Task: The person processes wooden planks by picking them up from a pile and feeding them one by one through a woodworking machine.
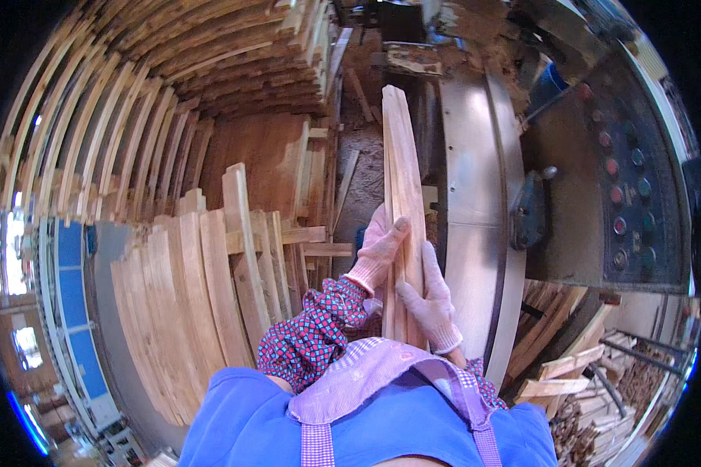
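A few long, pale wooden strips (403, 171) lie together lengthwise in front of my body, pointing away from me. My left hand (378, 251), in a pinkish knit glove, grips them from the left with the thumb over the top. Lower down, my right hand (432, 305), gloved the same way, clasps their right side with its thumb across the wood. The near ends reach down to my purple apron (366, 373). Some of my left fingers are hidden beneath the strips.
Left of me is a pile of loose boards (171, 303), with tall stacked lumber (234, 58) behind it. On the right run a metal machine table (473, 187) and a control panel (627, 179) with coloured buttons. Wood offcuts (592, 412) lie at the lower right.
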Demonstrator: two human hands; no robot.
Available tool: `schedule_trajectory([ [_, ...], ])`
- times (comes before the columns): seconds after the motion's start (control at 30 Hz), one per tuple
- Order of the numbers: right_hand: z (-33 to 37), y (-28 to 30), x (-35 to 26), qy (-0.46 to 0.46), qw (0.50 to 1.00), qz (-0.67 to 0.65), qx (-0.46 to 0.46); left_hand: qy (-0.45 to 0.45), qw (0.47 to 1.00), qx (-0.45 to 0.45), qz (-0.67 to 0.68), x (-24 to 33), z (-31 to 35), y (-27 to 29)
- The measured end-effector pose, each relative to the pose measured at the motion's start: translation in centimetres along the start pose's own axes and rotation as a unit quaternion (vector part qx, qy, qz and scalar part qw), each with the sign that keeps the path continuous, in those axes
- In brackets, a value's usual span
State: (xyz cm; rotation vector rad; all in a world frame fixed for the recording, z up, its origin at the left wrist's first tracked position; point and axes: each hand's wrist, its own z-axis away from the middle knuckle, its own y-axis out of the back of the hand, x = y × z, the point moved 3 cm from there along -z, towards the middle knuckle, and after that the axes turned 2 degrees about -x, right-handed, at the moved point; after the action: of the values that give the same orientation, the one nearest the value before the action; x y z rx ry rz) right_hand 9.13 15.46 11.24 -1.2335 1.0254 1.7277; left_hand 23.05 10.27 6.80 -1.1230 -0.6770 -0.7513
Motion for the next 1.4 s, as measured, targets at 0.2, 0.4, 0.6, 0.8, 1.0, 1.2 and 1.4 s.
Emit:
schedule_trajectory([
  [0.2, 2.2, 5.6, 4.0, -0.007, 0.978, 0.177, 0.112, 0.162, 0.985, -0.039, 0.036, -2.2, -1.8, -0.8],
  [0.4, -10.1, 9.2, 6.0, 0.036, 0.772, 0.607, 0.184, 0.141, 0.987, -0.027, 0.079, -1.1, -5.0, 0.2],
  [0.6, -35.5, 17.5, 3.3, 0.047, 0.695, 0.687, 0.207, 0.112, 0.987, -0.041, 0.108, 0.0, -8.5, 1.7],
  [0.8, -34.3, 13.0, 2.1, 0.142, 0.902, 0.334, 0.234, 0.025, 0.999, 0.040, 0.009, 2.2, -9.0, 4.2],
  [1.0, -10.3, -0.1, -0.5, 0.050, 0.996, 0.059, -0.050, 0.116, 0.988, 0.101, 0.025, 1.4, -6.1, 2.5],
  [1.2, -0.3, 4.9, 2.1, -0.034, 0.943, 0.308, 0.121, 0.120, 0.991, 0.055, -0.001, -0.5, -2.5, 0.5],
  [1.4, -6.4, 8.4, 6.9, 0.047, 0.752, 0.631, 0.185, 0.133, 0.988, 0.077, -0.029, 0.1, -3.1, 1.4],
])
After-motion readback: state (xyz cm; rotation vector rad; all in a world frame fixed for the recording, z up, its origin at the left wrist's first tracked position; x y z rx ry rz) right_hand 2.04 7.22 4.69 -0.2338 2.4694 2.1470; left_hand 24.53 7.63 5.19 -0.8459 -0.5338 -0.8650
